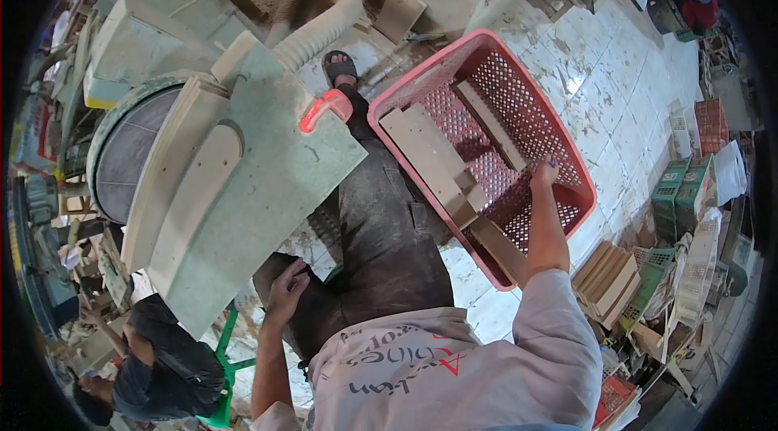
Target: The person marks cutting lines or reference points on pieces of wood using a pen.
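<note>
My right hand [545, 171] reaches down into a pink perforated plastic basket [583, 175], close to the end of a narrow wooden strip [490, 124]. Its fingers point away from me and are mostly hidden, so I cannot tell whether they grip anything. Along the basket's left side lie flat wooden boards [429, 159], and another board [498, 248] leans at the near end. My left hand [288, 289] rests over my dark trousers at the thigh, fingers loosely apart, holding nothing.
To my left stands a disc sander [138, 147] with a pale green table [267, 147] and a red clamp-like piece [326, 111] on it. A ribbed hose [320, 34] runs behind. Stacked boards [608, 281] and green crates [681, 196] stand right. Another person [162, 366] sits lower left.
</note>
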A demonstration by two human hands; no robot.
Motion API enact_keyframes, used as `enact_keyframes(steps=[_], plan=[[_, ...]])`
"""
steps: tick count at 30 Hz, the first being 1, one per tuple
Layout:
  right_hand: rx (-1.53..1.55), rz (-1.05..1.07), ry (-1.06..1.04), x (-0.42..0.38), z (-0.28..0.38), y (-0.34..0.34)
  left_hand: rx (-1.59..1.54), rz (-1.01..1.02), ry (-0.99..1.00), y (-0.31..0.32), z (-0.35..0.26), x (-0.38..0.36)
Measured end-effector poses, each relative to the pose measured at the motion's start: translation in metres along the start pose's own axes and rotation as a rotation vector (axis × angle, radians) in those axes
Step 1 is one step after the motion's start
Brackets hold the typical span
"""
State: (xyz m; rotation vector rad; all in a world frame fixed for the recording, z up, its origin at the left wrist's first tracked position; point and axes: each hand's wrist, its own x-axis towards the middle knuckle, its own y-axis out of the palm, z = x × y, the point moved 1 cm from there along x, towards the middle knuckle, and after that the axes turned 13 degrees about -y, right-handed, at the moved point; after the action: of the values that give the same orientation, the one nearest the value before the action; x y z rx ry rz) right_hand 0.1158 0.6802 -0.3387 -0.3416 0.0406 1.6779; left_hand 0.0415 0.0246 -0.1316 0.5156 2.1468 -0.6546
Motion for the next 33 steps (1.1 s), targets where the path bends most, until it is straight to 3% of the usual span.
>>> enact_keyframes(steps=[3,7,13,16,17,19,20,22,25,29,33], plan=[[-0.008,-0.008,-0.001,-0.016,-0.011,-0.011,-0.010,0.008,0.002,0.001,-0.002,-0.003],[0.016,0.161,-0.131,-0.071,-0.022,-0.011,-0.074,0.033,0.030,0.005,-0.030,-0.025],[0.153,0.413,-0.257,-0.176,0.012,0.010,-0.030,0.039,0.315,-0.012,-0.111,-0.082],[0.214,0.471,-0.237,-0.194,0.022,0.028,0.040,-0.244,0.429,-0.037,-0.136,-0.112],[0.100,0.495,-0.364,-0.199,0.032,0.034,0.030,-0.300,0.420,-0.048,-0.138,-0.116],[0.133,0.546,-0.388,-0.221,0.065,0.047,0.215,-0.654,0.650,-0.075,-0.143,-0.124],[0.040,0.557,-0.418,-0.224,0.074,0.050,0.209,-0.690,0.647,-0.090,-0.141,-0.123],[-0.038,0.577,-0.466,-0.233,0.098,0.054,0.355,-0.971,0.730,-0.120,-0.132,-0.112],[-0.091,0.545,-0.589,-0.254,0.125,0.058,0.424,-1.180,0.743,-0.154,-0.122,-0.096],[0.067,0.610,-0.652,-0.254,0.124,0.054,0.563,-1.371,0.546,-0.171,-0.110,-0.074],[0.068,0.615,-0.503,-0.273,0.136,0.049,0.569,-1.394,0.578,-0.175,-0.100,-0.061]])
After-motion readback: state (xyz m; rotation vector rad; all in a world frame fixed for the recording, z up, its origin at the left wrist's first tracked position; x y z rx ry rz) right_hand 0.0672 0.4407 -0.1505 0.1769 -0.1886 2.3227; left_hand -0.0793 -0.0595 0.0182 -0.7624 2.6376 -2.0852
